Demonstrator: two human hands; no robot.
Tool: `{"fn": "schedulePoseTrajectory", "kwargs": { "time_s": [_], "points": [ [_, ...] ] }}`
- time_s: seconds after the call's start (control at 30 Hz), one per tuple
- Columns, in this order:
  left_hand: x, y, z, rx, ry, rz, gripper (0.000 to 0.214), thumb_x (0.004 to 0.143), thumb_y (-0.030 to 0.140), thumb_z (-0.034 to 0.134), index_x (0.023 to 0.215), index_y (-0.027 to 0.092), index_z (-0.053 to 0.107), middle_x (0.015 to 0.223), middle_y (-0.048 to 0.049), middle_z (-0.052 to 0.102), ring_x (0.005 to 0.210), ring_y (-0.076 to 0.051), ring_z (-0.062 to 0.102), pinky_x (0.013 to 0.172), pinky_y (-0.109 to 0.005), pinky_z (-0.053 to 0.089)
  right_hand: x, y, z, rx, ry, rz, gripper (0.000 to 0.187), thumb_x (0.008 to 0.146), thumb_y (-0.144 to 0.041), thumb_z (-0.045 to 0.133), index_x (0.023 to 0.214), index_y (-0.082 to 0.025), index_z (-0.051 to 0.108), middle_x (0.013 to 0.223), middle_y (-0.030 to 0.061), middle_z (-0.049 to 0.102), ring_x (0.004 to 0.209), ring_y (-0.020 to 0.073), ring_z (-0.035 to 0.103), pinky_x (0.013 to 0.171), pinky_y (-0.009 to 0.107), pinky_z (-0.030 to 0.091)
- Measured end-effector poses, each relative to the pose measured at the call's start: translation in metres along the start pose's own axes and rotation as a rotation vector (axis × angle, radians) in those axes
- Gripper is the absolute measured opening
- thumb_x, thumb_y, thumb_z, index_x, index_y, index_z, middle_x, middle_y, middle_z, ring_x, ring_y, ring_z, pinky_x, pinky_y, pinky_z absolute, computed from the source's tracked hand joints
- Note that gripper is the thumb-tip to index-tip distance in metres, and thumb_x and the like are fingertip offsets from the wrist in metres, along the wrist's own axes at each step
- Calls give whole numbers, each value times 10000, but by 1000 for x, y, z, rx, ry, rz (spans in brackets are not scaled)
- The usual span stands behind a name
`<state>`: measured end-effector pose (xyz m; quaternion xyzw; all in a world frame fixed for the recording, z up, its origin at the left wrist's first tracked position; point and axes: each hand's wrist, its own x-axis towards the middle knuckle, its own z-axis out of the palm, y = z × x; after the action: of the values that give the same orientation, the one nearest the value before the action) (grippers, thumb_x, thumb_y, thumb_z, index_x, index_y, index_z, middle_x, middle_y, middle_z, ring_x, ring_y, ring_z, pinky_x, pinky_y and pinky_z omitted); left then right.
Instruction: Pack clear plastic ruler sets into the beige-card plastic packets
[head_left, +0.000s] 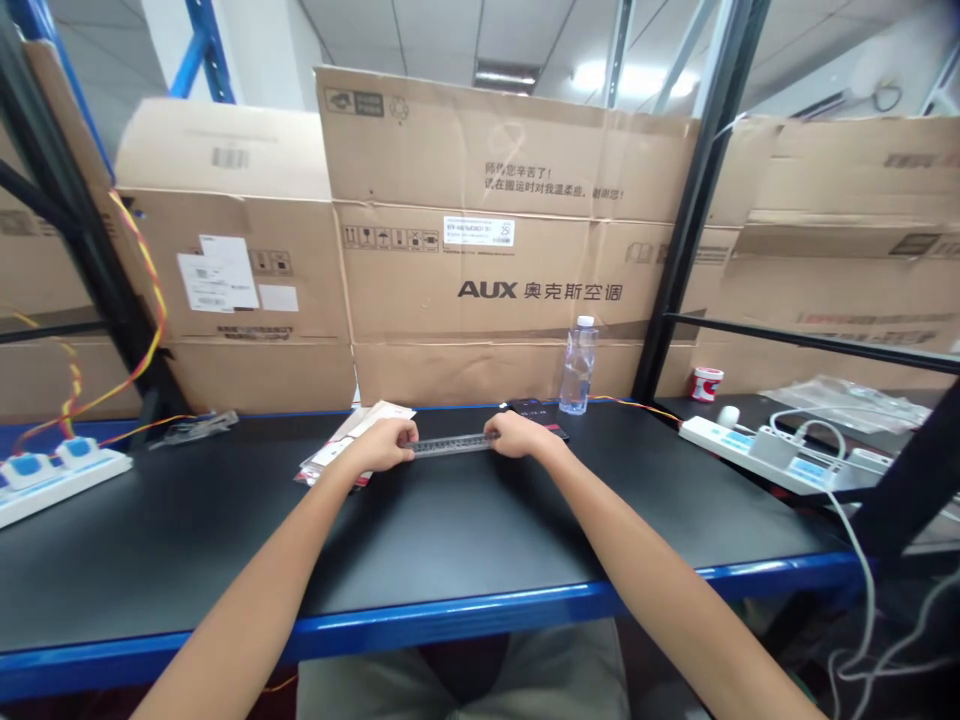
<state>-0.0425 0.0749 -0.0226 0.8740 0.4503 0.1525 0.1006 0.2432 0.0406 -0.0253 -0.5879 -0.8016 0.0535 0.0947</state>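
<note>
L hand [388, 444] & R hand [515, 435] each grip one end of a clear ruler [453, 444]. Ruler lies flat on black bench [465, 530], water bottle [578, 366] near R hand.

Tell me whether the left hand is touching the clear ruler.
Touching. The head view shows the left hand closed over one end of the clear ruler with no gap. The right hand grips the other end.

A water bottle [578, 365] stands before stacked cardboard boxes [510, 250].

Ruler [452, 444] ends hidden under hands [386, 445], label [478, 231] print too small — power strip [52, 478] cropped
</note>
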Motion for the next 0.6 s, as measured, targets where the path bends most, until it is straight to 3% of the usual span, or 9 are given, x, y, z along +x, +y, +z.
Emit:
{"fn": "schedulePoseTrajectory", "kwargs": {
  "time_s": [0.2,0.6],
  "points": [
    [-1,-2,-1,53,-16,-28,135,705,281,668,807,195,648,816,-26,667,796,-204,617,703,-270,424,0,-3,1,10,21,55,343,759,-106,582,1047,-157,761,1033,142,748,942,254,690,748,270,473],
    [0,1,1,143,16,-46,150,740,310,708,829,189,715,806,-43,680,801,-219,619,678,-280,397,0,-2,1,103,55,10,378,747,-39,558,1047,-156,756,1051,97,752,974,206,677,811,226,474]
  ]
}}
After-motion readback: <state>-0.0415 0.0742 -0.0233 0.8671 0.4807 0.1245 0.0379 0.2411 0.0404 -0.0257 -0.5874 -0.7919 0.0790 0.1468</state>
